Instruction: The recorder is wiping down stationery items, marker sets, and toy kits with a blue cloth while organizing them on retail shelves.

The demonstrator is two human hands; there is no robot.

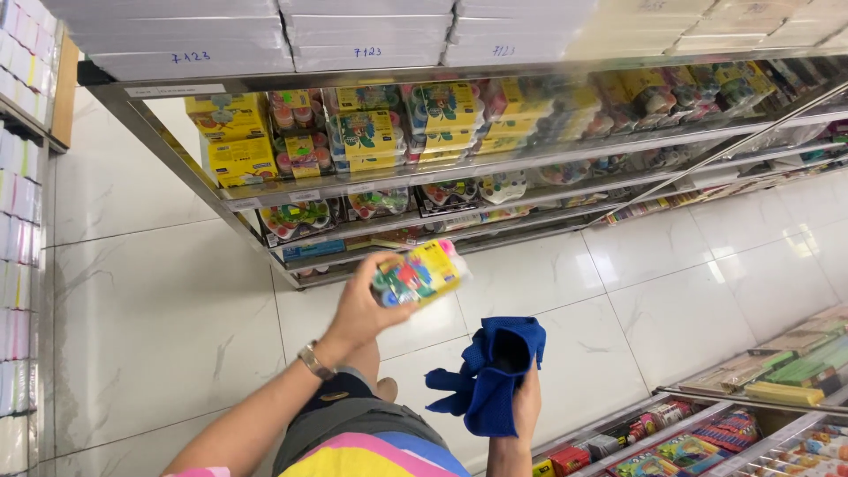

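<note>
My left hand (pixel 364 309) holds a small shrink-wrapped pack of coloured paint pots (pixel 420 274) with a yellow label, raised in front of the shelf unit. There is a metal watch (pixel 315 361) on that wrist. My right hand (pixel 526 405) is lower and to the right, closed on a crumpled blue cloth (pixel 493 375) that hangs over it and hides most of the fingers. The pack and the cloth are apart, the pack above and to the left of the cloth.
A metal shelf unit (pixel 177 150) ahead carries rows of similar paint packs (pixel 367 137) and yellow boxes (pixel 234 132), with white flat boxes (pixel 265 35) on top. More stationery fills a rack (pixel 760 389) at the lower right. White tiled floor (pixel 159 318) lies between.
</note>
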